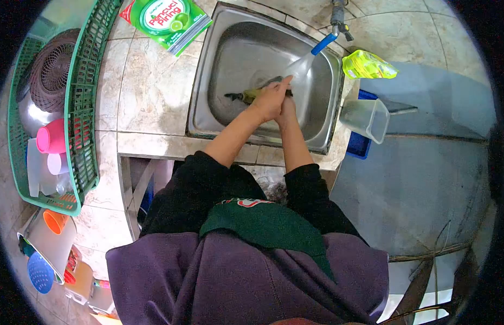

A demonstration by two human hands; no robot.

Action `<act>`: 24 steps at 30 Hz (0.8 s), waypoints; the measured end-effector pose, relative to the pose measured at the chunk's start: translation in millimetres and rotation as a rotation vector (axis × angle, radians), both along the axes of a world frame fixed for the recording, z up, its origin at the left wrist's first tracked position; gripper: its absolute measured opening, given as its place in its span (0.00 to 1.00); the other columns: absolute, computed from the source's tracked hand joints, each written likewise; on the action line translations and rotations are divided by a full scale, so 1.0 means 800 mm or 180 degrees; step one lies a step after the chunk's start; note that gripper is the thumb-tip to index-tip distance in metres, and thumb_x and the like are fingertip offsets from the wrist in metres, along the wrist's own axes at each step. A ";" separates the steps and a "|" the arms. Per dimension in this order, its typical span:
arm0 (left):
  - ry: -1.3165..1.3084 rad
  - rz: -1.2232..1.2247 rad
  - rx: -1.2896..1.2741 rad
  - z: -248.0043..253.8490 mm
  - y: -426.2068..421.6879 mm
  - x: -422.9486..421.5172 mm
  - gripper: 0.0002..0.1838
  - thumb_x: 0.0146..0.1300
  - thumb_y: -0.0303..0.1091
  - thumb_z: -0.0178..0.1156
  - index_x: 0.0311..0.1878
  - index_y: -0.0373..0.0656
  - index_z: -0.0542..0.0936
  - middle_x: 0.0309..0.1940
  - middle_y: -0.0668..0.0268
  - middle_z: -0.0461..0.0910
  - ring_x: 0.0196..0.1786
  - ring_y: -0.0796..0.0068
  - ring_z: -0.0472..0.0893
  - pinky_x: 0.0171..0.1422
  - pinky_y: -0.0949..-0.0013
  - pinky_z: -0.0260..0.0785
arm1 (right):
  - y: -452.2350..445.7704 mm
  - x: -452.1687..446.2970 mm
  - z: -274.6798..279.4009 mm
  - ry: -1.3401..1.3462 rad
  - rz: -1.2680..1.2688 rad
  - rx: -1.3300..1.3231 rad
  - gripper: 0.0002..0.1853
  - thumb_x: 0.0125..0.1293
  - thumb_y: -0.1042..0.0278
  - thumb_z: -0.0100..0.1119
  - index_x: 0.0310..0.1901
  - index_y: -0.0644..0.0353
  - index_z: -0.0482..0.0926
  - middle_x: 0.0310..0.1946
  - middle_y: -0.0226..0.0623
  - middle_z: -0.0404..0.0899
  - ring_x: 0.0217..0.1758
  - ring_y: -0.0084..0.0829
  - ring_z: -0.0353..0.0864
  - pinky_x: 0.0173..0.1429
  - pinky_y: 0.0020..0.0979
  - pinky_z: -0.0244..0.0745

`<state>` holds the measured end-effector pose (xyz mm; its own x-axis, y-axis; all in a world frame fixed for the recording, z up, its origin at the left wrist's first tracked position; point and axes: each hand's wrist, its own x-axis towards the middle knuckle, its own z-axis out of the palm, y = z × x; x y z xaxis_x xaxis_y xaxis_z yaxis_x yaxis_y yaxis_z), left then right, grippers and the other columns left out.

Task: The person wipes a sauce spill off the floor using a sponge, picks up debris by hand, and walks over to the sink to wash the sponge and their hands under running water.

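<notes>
A wet, crumpled cloth (252, 95), yellow-green with dark ends, is held low over the metal sink (230, 54). My left hand (269, 102) closes over it from above, its fingers pointing toward the tap. Pressed against it from the right, my right hand (286, 111) is also closed round the cloth, and its fingers are mostly hidden. Dark ends of the cloth stick out left of the hands and a little at the right. Water sprays from the blue tap nozzle (324, 44) into the basin near my hands.
Left of the sink stands a green basket (81, 108) with cups and a brown woven bowl (54, 70). A green dish-soap pouch (168, 24) lies at the back. On the right are a yellow-green packet (368, 65), a clear plastic container (366, 120) and a blue tray (357, 147).
</notes>
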<state>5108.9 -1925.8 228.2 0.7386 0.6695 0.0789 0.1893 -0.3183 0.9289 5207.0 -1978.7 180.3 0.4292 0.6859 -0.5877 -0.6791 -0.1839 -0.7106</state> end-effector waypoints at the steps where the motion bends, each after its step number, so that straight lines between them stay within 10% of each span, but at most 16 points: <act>1: 0.0043 0.0092 -0.0080 0.003 -0.008 -0.003 0.33 0.50 0.20 0.50 0.62 0.41 0.55 0.49 0.46 0.70 0.54 0.46 0.68 0.58 0.58 0.61 | 0.004 -0.002 0.005 0.0190 -0.0210 -0.0077 0.17 0.64 0.56 0.46 0.48 0.59 0.69 0.41 0.36 0.73 0.40 0.33 0.75 0.42 0.35 0.74; 9: 0.0713 0.0313 0.1387 -0.032 -0.037 -0.022 0.32 0.49 0.25 0.56 0.59 0.38 0.58 0.55 0.53 0.68 0.58 0.50 0.66 0.60 0.56 0.61 | 0.022 -0.002 0.046 0.0913 -0.0396 0.0364 0.16 0.65 0.58 0.46 0.47 0.60 0.69 0.41 0.40 0.73 0.42 0.39 0.74 0.48 0.40 0.72; 24: 0.1790 -0.0340 -0.0557 0.033 -0.059 -0.034 0.32 0.57 0.33 0.50 0.66 0.49 0.53 0.41 0.49 0.76 0.39 0.48 0.78 0.42 0.51 0.70 | 0.022 0.031 0.095 0.0064 -0.0468 -0.0020 0.13 0.67 0.72 0.39 0.50 0.67 0.67 0.46 0.42 0.72 0.48 0.39 0.72 0.55 0.44 0.67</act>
<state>5081.7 -1973.0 254.5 0.6989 0.5571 -0.4485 0.6426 -0.2139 0.7358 5231.6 -1961.0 256.4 0.5129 0.6128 -0.6012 -0.7131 -0.0858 -0.6958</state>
